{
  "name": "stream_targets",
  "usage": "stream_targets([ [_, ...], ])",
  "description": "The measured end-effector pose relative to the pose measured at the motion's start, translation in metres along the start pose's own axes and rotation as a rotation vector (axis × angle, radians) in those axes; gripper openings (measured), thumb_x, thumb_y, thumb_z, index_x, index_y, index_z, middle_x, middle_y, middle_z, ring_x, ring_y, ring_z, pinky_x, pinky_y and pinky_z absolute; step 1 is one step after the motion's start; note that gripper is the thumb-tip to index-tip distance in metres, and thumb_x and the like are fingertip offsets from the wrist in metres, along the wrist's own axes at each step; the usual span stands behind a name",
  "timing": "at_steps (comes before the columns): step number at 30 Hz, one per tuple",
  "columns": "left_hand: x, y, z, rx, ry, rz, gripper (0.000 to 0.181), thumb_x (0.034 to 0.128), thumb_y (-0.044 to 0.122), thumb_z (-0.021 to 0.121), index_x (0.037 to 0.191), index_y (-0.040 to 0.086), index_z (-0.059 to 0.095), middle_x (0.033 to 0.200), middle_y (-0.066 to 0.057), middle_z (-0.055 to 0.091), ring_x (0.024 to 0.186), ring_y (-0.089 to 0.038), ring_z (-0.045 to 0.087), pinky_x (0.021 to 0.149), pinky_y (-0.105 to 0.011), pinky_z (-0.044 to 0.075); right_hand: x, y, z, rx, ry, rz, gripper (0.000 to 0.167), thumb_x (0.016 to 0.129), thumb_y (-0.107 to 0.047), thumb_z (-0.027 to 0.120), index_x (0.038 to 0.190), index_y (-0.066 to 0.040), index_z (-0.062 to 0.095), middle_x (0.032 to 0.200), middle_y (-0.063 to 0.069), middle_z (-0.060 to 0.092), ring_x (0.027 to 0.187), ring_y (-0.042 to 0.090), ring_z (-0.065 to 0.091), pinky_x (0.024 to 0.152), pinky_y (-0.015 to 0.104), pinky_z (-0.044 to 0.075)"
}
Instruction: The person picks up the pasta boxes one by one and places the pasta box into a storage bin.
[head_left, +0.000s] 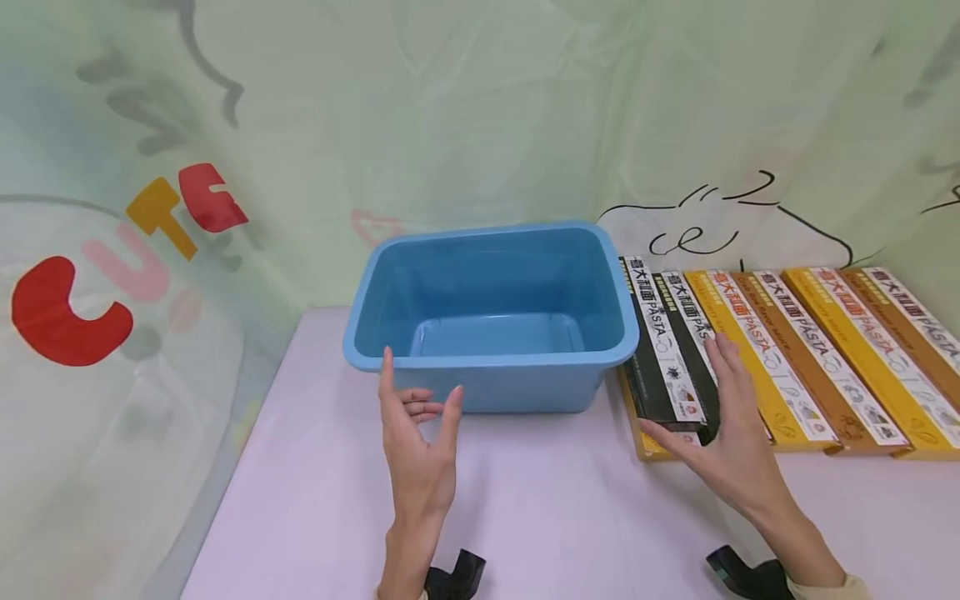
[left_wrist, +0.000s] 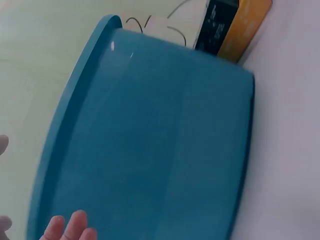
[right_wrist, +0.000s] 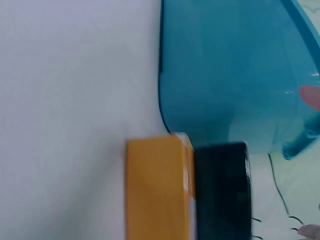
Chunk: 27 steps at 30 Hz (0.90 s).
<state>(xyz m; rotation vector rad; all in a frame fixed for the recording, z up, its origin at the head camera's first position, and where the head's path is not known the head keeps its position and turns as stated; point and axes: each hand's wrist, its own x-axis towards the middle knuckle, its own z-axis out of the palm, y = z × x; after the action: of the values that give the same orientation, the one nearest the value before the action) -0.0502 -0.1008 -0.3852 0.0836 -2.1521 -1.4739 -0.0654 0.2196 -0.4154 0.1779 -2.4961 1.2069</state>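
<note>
- Head view: a blue tub (head_left: 487, 387) stands mouth up, its inner walls and floor showing.
- Right of it lies a row of pasta boxes (head_left: 795, 358), black, yellow and brown; the leftmost black box (head_left: 651, 358) rests on a yellow box (head_left: 652, 450).
- Hands are apart: the left hand (head_left: 420, 462) is at the tub's near side, thumb and forefinger spread; the right hand (head_left: 738, 454) is at the black boxes, thumb spread from the fingers. Whether either touches, I cannot tell.
- Beneath is a pale table (head_left: 300, 500); printed cloth (head_left: 450, 125) hangs far and left.
- The table's left edge slants toward near left; its surface shows left of and nearer than the tub, whose right side is just beside the black box.
</note>
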Motion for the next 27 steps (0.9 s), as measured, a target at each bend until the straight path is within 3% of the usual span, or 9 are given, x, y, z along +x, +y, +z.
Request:
stream_targets([
  [4,0.003,-0.006,0.013,-0.182,-0.012,-0.074,0.092,0.1005,0.027,0.071,0.169,0.021,0.01,0.121,-0.02,0.055,0.099,-0.021,0.063,0.091,-0.031,0.057,0.003,0.004,0.009,0.026,-0.01,0.076,0.128,0.072,-0.02,0.095,0.169,-0.018,0.012,0.175,0.015,0.006,0.157,0.047,0.009,0.119,0.078,0.008],
  [9,0.007,-0.007,0.024,-0.37,0.013,-0.081,0.096,0.1001,0.02,0.072,0.169,0.017,0.005,0.123,-0.023,0.049,0.101,-0.026,0.062,0.085,-0.026,0.058,0.004,0.01,0.019,0.029,-0.015,0.156,0.13,0.071,-0.022,0.096,0.169,-0.012,0.012,0.171,0.025,0.011,0.154,0.052,0.015,0.119,0.077,0.016],
  [13,0.01,-0.005,0.031,-0.482,0.035,-0.079,0.1,0.0977,0.012,0.074,0.168,0.013,0.003,0.128,-0.025,0.043,0.104,-0.025,0.06,0.091,-0.029,0.06,0.004,0.015,0.025,0.025,-0.024,0.208,0.128,0.072,-0.023,0.096,0.168,-0.006,0.012,0.17,0.028,0.013,0.153,0.053,0.017,0.12,0.075,0.018],
  [19,0.015,0.0,0.038,-0.584,0.094,-0.066,0.105,0.0938,0.002,0.076,0.167,0.008,0.001,0.139,-0.02,0.041,0.106,-0.028,0.058,0.09,-0.03,0.06,0.004,0.016,0.031,-0.02,-0.062,0.276,0.127,0.075,-0.028,0.095,0.166,0.001,0.011,0.169,0.031,0.013,0.152,0.054,0.018,0.119,0.074,0.02],
  [22,0.016,0.001,0.041,-0.627,0.122,-0.061,0.106,0.0921,-0.002,0.076,0.166,0.006,0.0,0.147,-0.02,0.039,0.11,-0.039,0.056,0.087,-0.028,0.06,0.005,0.015,0.034,-0.041,-0.049,0.278,0.127,0.074,-0.029,0.095,0.165,0.003,0.012,0.169,0.031,0.014,0.153,0.054,0.017,0.121,0.072,0.019],
  [27,0.019,0.005,0.045,-0.672,0.171,-0.056,0.108,0.0891,-0.005,0.078,0.166,0.004,0.002,0.156,-0.017,0.035,0.118,-0.043,0.054,0.088,-0.032,0.062,0.005,0.014,0.037,-0.063,-0.027,0.293,0.128,0.073,-0.032,0.096,0.164,0.004,0.014,0.168,0.032,0.017,0.152,0.054,0.019,0.121,0.071,0.02],
])
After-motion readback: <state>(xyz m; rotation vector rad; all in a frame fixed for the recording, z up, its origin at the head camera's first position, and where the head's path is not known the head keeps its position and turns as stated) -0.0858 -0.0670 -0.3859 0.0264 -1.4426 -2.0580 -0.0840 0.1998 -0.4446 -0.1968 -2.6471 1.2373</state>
